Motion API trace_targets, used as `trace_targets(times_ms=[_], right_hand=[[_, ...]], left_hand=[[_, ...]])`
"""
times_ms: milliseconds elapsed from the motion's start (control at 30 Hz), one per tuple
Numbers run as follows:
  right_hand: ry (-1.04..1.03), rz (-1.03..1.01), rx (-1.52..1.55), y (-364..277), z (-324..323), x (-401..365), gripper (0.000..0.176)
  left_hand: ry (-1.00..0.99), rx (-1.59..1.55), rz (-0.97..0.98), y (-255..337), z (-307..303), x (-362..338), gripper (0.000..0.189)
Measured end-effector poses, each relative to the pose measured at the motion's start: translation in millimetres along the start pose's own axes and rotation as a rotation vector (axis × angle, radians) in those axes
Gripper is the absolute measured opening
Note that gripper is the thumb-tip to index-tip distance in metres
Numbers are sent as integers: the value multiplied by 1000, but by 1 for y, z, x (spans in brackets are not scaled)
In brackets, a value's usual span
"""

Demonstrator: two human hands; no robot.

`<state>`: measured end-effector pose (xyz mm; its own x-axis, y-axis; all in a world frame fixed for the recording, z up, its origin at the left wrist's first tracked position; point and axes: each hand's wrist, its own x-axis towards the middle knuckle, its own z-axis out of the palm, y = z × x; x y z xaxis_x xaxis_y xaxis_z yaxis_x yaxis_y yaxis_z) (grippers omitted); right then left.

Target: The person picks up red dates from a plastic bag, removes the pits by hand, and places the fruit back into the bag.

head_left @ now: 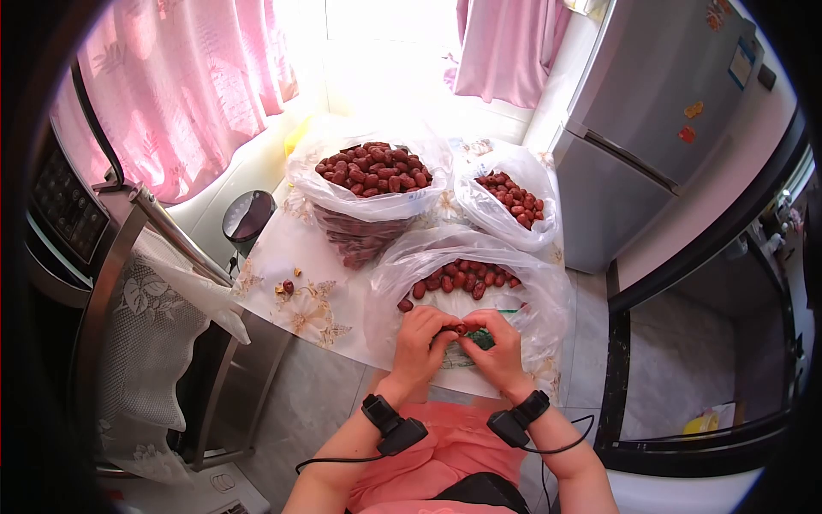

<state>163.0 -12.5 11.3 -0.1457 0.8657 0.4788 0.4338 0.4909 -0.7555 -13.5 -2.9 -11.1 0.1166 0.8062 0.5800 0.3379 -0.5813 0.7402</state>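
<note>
My left hand (419,341) and my right hand (495,344) meet over the near edge of the table, fingers pinched together on one red date (461,329). Just beyond them lies an opened clear plastic bag (390,291) with dates (467,278) along its far side. A small patch of green (481,338) shows beneath my fingers, too covered to name. Farther back, a full bag of dates (372,170) stands at the left, and a smaller bag of dates (514,201) sits at the right.
On the flowered tablecloth (300,317) at the left lie a loose date (288,287) and small yellowish bits. A dark round device (248,214) stands by the wall. To the right is a grey refrigerator (634,128), to the left a cloth-draped appliance (154,317).
</note>
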Motion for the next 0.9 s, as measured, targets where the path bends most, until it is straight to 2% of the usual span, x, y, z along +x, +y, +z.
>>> trace_targets(times_ms=[133,500,733,800,900], right_hand=[[-12,38,2,-1,0,1,28],[-38,73,-25,3,0,-2,30],[-43,92,-35,3,1,-3,30],[-52,57,-24,4,0,-2,30],[-65,8,-2,6,-1,-2,29]], left_hand=[[3,5,21,1,-1,0,18],[-8,5,10,4,-2,1,23],[-17,-1,47,3,-4,1,20],[-36,-22,-55,2,-4,-2,26],[-8,-28,-63,2,-2,-3,30]])
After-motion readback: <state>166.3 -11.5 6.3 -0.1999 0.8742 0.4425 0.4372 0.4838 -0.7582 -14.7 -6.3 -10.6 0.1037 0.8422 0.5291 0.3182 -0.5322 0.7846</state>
